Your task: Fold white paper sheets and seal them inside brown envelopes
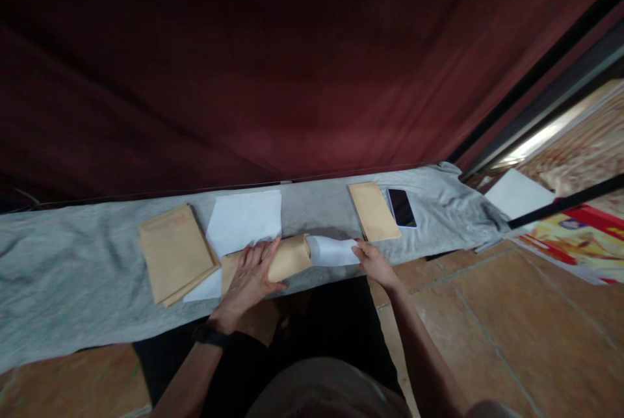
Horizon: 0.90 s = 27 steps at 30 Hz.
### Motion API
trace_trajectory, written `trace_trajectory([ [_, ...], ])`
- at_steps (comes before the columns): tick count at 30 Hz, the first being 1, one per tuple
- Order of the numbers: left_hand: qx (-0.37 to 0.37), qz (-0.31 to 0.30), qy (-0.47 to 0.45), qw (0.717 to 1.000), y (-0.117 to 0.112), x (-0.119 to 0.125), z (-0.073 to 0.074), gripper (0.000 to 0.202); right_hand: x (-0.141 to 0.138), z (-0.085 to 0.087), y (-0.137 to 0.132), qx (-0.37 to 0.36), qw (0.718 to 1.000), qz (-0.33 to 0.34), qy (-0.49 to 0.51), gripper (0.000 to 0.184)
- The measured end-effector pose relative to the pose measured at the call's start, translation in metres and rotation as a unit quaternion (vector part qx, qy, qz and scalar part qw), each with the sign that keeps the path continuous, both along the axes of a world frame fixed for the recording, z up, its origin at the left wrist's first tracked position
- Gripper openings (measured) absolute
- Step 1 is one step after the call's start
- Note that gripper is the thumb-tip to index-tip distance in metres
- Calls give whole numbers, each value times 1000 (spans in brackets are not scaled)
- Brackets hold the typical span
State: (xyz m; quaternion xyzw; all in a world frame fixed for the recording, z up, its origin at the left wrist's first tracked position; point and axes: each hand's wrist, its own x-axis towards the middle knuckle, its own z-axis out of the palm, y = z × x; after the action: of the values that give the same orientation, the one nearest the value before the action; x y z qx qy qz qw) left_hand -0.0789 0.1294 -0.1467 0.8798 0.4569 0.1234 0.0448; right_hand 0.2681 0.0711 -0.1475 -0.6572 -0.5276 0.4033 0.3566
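My left hand (251, 281) spans a brown envelope (291, 258), thumb at the near edge and fingers over the far side, gripping it across its width. The envelope's mouth bulges open toward the right. A folded white paper (334, 251) runs from that mouth to my right hand (374, 264), which pinches its right end between thumb and fingers. The paper's left end is hidden at or inside the mouth. Behind my left hand lie white sheets (246, 213), partly covered by the hand and envelope.
A stack of brown envelopes (175, 252) lies at left on the grey cloth (63, 268). To the right are another brown envelope (374, 211) and a phone (402, 208). A dark red curtain (292, 80) hangs behind; a red-yellow package (580, 239) sits at far right.
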Motion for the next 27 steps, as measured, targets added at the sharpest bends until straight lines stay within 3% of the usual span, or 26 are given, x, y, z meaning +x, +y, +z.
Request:
trace_trajectory([
  [10, 4, -10, 11, 1000, 0, 0, 1, 113, 0, 4, 12, -33, 999, 26, -12, 20],
  [27, 15, -30, 14, 999, 3, -4, -11, 116, -64, -11, 30, -41, 996, 60, -57, 16],
])
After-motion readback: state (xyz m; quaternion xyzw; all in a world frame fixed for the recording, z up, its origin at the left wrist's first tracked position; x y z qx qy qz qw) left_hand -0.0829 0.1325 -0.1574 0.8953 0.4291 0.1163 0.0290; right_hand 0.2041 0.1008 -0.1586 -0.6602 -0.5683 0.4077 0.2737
